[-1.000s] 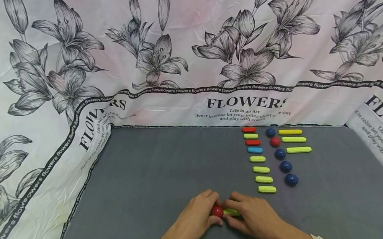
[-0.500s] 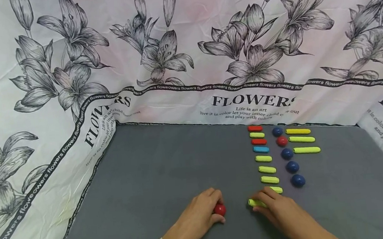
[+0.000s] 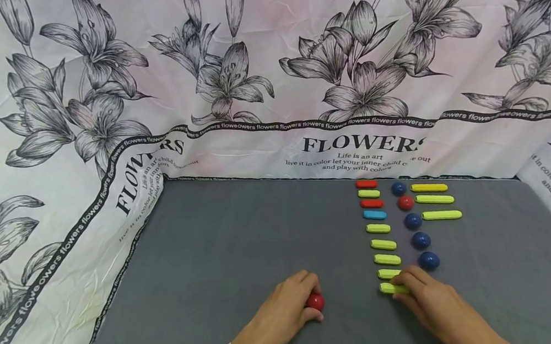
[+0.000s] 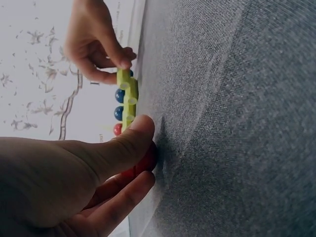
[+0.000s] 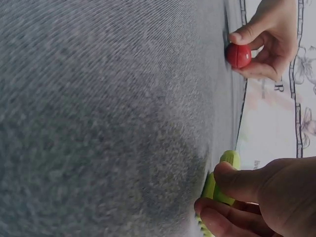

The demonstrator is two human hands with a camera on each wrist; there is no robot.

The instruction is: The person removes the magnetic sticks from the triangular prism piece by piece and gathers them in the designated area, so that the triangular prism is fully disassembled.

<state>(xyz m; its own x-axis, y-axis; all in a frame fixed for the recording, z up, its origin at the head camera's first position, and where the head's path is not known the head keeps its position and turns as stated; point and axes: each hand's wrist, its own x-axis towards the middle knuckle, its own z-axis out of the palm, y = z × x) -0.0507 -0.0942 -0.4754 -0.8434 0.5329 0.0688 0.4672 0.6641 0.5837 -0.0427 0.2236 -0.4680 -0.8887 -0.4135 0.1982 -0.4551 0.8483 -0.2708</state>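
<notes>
My left hand (image 3: 281,315) grips a small red ball (image 3: 315,302) on the grey cloth. A fine seam runs round the ball in the right wrist view. Between thumb and fingers, my right hand (image 3: 435,303) pinches a short yellow-green ribbed stick (image 3: 390,288) by its right end. That stick lies parallel to another yellow-green stick (image 3: 387,273), at the near end of a column of short sticks. Farther up the column come more yellow-green sticks (image 3: 384,244), a blue stick (image 3: 374,214) and two red sticks (image 3: 371,203).
Right of the column runs a line of balls: several dark blue balls (image 3: 420,240) and one red ball (image 3: 405,202). Beyond them lie three longer sticks, one yellow stick (image 3: 428,187) and two yellow-green sticks (image 3: 441,215). Flower-printed fabric (image 3: 234,154) borders the grey cloth (image 3: 222,243).
My right hand has carried the yellow-green stick away from the red ball, rightward to the column's near end. My left hand has stayed on the ball. The head view has shifted slightly.
</notes>
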